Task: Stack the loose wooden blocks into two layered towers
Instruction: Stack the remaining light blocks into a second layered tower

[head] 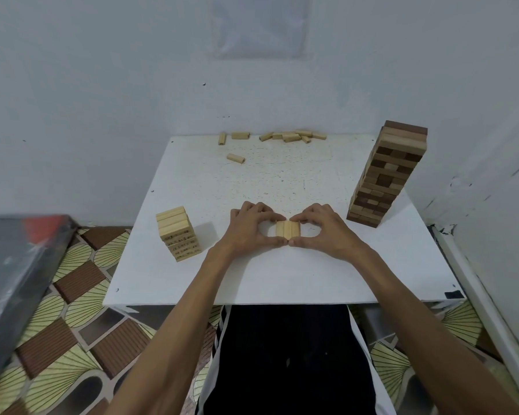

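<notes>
Seen from the head camera, a person seated at a white table frames a row of three pale wooden blocks, laid side by side just below the centre of the frame. The left hand and the right hand mirror each other around it: curled fingertips meet along the row's far edge and the thumbs meet along its near edge, so that both hands grip the blocks between them. The row lies flat on the tabletop. Left of the hands and apart from them stands a short tower of pale blocks, several layers high, with dark printed marks on its lower block ends. At right of centre rises a tall tower of mixed dark and light blocks, its upper layers slightly out of line. Loose blocks lie scattered along the table's far edge, against a white wall, and a lone block sits a little nearer, left of centre. A pale sheet hangs on the wall at top centre. A patterned mat covers the floor at lower left, beside a blurred dark slab at the left edge. A black garment with white side stripes fills the bottom centre.
</notes>
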`<move>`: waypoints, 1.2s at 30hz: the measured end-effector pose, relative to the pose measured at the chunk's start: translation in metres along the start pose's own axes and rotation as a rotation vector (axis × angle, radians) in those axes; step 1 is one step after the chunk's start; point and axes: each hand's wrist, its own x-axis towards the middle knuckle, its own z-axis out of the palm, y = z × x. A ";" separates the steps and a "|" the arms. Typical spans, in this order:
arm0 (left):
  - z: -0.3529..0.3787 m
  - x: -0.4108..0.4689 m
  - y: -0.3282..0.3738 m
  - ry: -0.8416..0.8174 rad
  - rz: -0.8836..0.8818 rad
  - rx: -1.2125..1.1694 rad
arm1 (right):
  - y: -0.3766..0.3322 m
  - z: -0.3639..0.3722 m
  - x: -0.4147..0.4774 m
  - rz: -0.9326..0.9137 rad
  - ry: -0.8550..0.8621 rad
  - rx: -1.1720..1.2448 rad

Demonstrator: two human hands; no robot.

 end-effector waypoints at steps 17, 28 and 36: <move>-0.078 -0.022 0.013 0.159 0.046 0.041 | -0.067 -0.033 0.031 -0.160 -0.081 0.025; -0.156 -0.066 -0.015 0.203 -0.070 0.036 | -0.146 -0.013 0.077 -0.315 -0.142 0.023; -0.179 -0.107 -0.048 0.227 -0.189 -0.023 | -0.190 0.021 0.097 -0.363 -0.222 -0.004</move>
